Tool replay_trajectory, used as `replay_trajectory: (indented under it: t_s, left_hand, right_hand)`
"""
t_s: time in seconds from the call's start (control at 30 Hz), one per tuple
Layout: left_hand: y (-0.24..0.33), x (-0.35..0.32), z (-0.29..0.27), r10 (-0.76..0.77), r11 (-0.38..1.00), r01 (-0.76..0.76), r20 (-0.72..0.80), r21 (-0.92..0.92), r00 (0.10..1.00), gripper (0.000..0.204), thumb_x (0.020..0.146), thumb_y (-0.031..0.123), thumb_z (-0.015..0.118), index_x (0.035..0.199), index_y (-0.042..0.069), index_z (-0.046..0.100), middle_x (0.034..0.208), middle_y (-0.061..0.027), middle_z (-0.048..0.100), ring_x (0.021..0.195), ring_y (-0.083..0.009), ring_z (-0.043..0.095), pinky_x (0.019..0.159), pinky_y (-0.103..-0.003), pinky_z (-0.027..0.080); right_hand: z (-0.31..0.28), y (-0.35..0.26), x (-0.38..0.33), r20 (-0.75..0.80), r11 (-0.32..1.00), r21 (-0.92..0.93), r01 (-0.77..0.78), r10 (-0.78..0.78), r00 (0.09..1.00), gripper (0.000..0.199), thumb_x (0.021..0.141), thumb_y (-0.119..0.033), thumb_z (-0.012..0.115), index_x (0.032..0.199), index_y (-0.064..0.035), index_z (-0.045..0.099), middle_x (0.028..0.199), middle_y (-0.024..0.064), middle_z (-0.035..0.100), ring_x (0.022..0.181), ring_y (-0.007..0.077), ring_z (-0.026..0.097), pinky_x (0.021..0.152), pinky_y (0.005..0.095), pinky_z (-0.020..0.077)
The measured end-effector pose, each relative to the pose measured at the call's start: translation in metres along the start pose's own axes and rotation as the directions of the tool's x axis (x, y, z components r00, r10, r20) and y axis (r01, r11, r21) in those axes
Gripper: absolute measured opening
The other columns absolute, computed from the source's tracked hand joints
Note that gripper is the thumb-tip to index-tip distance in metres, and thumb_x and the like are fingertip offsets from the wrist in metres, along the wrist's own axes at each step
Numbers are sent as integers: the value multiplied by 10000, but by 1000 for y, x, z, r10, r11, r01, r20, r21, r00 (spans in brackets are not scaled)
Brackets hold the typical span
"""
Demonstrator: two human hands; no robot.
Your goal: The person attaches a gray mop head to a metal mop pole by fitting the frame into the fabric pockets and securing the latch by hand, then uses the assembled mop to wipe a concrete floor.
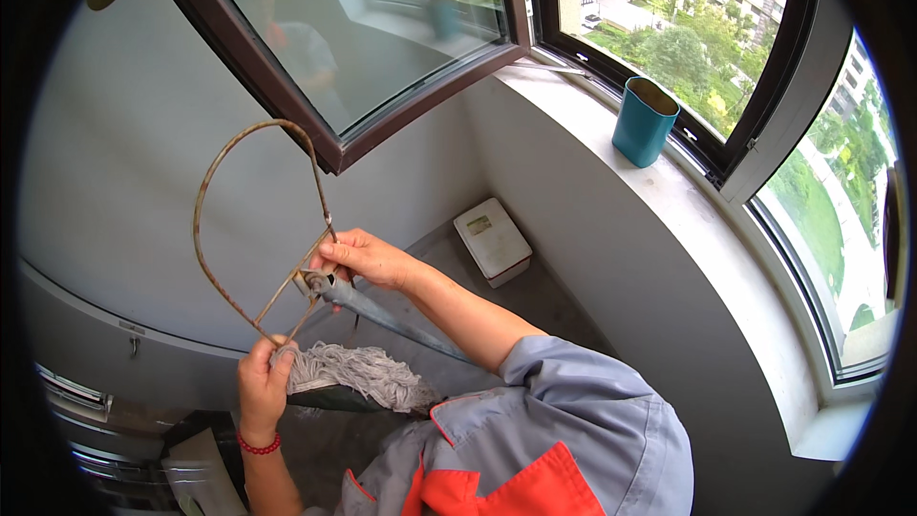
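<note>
A rusty wire mop frame, bent into a rounded loop, stands up in front of me. Its crossbar joins a grey metal handle at a clamp. With my right hand, fingers closed, I grip the frame's wire side just above that clamp. My left hand is closed around the frame's lower corner and the end of a grey string mop head. The mop's strands hang to the right of those fingers, over a dark green backing. The handle's far end is hidden behind my right arm.
A brown-framed window sash swings inward close above the wire loop. On the curved white sill stands a teal bin. A white box sits on the floor in the corner. Grey cabinets line the left wall.
</note>
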State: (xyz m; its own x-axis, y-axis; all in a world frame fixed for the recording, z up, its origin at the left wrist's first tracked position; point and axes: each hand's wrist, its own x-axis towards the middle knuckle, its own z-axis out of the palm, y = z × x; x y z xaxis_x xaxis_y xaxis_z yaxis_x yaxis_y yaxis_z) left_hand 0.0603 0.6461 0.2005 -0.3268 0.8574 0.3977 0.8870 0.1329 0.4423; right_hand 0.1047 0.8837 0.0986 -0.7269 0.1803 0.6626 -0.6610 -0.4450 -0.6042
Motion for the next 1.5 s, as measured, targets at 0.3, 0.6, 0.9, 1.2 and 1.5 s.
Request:
replay_trajectory:
  t_s: [0.3,0.6,0.9,1.2,1.5]
  left_hand:
    - [-25,12,-59,124,871,-300,418,388,900,351,692,297,721,864,17,596,780,-172,609,719,-348,590,608,-379,469]
    - [-106,-12,-163,-60,797,-32,132,603,989,247,789,211,630,688,3,543,504,-124,397,443,-183,378,443,-314,334]
    - [-78,6,-261,-21,897,80,-140,436,990,240,851,231,597,735,25,553,614,72,420,599,-29,366,512,-216,335]
    - [0,25,-388,199,916,-109,-200,387,960,228,878,270,579,778,65,589,658,91,499,614,1,432,538,-180,378]
    - [7,18,-442,341,657,-39,-251,753,906,330,883,292,554,723,30,435,618,48,345,588,-51,325,529,-237,331]
  right_hand:
    - [-31,14,8,-480,968,-236,81,-188,857,411,918,-400,464,855,-10,580,564,80,545,419,159,523,377,280,436]
    - [38,53,21,-432,979,-203,36,-123,893,348,934,-362,449,881,-30,538,596,68,535,413,165,522,367,278,438]
    - [130,91,29,-342,981,-192,-38,-31,939,381,932,-397,447,822,-46,546,583,36,535,378,122,496,322,241,425]
    - [187,141,71,-336,942,-330,54,-171,926,368,948,-375,424,782,-61,520,590,17,525,411,100,492,357,244,438]
    - [190,157,95,-310,938,-346,-34,-80,947,394,960,-323,438,698,-41,521,570,-27,459,549,58,381,500,241,342]
